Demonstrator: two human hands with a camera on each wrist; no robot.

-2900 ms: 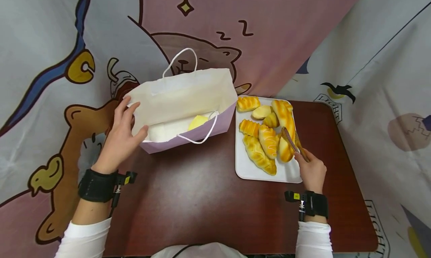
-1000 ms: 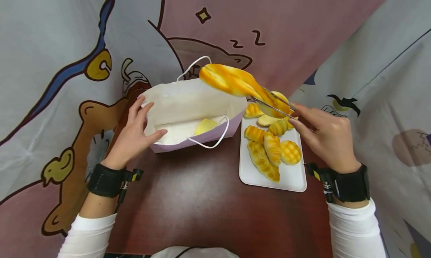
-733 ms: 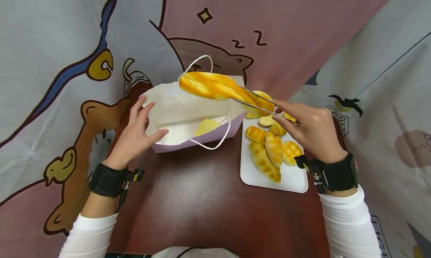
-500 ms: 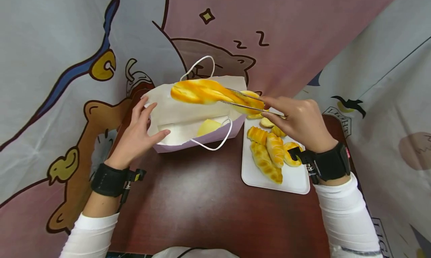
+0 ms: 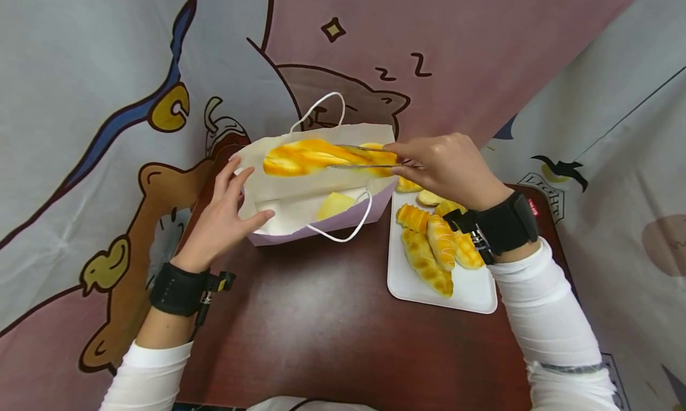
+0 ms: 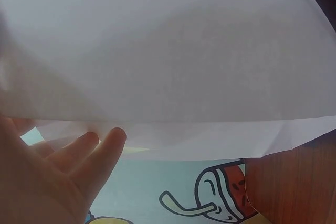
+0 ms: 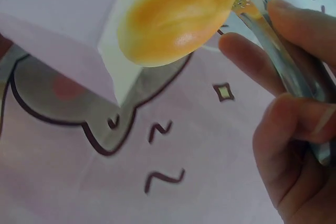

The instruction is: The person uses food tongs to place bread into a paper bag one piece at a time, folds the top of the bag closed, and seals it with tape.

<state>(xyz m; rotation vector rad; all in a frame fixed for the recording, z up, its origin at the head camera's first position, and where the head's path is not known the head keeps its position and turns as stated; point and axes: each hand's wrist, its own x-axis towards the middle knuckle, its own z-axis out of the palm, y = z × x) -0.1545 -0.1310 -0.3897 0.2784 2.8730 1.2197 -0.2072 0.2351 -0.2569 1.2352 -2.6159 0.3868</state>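
Note:
A pair of metal tongs (image 5: 351,166) is pinched in my right hand (image 5: 450,167). Between the tongs lies a long, twisted golden bread (image 5: 300,158), held level over the open paper bag (image 5: 384,199). The rounded bread end (image 7: 168,24) shows close to the bag's edge in the right wrist view. The bag is lavender outside and white inside, with white cord handles; a pale yellow piece (image 5: 334,205) sits in it. My left hand (image 5: 220,220) is at the bag's left edge, fingers spread and thumb over the front rim. White paper (image 6: 184,66) fills much of the left wrist view.
A white tray (image 5: 399,283) to the bag's right bears several breads (image 5: 423,265), partly hidden by my right hand and wrist. Both stand on a dark brown table (image 5: 321,333). A printed cloth (image 5: 471,53) hangs behind and at the sides.
The tongs have lifted the long bread off the tray; my right hand has carried it leftward, then lowered it over the bag. My left hand stays at the bag's left edge.

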